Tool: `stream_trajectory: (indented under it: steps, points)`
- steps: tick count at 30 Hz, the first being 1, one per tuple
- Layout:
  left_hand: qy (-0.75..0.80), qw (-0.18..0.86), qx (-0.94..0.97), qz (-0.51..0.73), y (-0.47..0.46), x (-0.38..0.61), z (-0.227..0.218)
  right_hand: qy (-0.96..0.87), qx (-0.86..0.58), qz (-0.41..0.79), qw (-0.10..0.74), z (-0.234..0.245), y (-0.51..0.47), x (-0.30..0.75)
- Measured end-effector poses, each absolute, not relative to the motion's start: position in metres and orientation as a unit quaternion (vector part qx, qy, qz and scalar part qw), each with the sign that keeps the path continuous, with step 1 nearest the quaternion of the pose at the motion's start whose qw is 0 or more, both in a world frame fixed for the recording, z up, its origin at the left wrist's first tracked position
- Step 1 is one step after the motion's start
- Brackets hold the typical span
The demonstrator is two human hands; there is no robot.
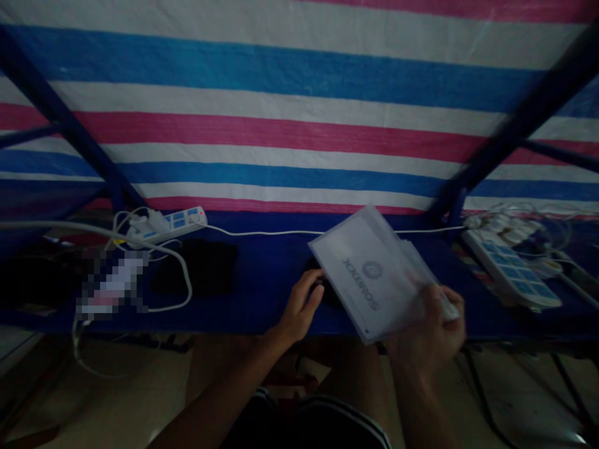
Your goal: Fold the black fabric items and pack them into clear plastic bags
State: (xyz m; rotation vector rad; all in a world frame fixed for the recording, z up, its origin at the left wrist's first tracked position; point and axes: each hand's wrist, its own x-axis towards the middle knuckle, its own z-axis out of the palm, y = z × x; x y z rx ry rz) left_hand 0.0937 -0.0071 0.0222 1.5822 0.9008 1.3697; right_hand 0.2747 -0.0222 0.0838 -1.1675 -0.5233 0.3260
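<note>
My right hand grips the lower corner of a translucent plastic sleeve holding a white printed sheet with a round logo and upside-down lettering. My left hand lies on the blue tabletop, its fingers curled over a small black object. The sleeve's edge hides part of that object, so its shape is hard to tell.
Two white power strips with plugs lie at the back left and right, joined by a white cable. Black cloth and a pixelated patch lie left. Blue metal frame bars stand before a striped tarp.
</note>
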Motion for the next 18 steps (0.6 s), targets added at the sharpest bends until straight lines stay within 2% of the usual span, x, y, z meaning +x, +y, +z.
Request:
stream_trajectory:
  steps: [2,4,7,11,14,18]
  points:
    - [0.375,0.519,0.511,0.574,-0.029,0.087,0.019,-0.246,-0.548,0.224,0.767,0.07,-0.032,0.249]
    - [0.428,0.555,0.413,0.581,-0.048,0.077,0.015,-0.261,-0.553,0.302,0.731,0.054,-0.042,0.23]
    - [0.538,0.523,0.325,0.575,-0.06,0.056,0.013,-0.342,-0.565,0.384,0.646,0.035,-0.057,0.215]
    - [0.59,0.459,0.353,0.562,-0.051,0.02,0.014,-0.471,-0.519,0.494,0.515,0.031,-0.066,0.212]
    - [0.613,0.377,0.437,0.54,-0.042,0.003,0.018,-0.483,-0.5,0.549,0.465,0.034,-0.072,0.21]
    - [0.643,0.106,0.588,0.479,-0.046,0.008,0.027,-0.442,-0.515,0.557,0.478,0.027,-0.086,0.199]
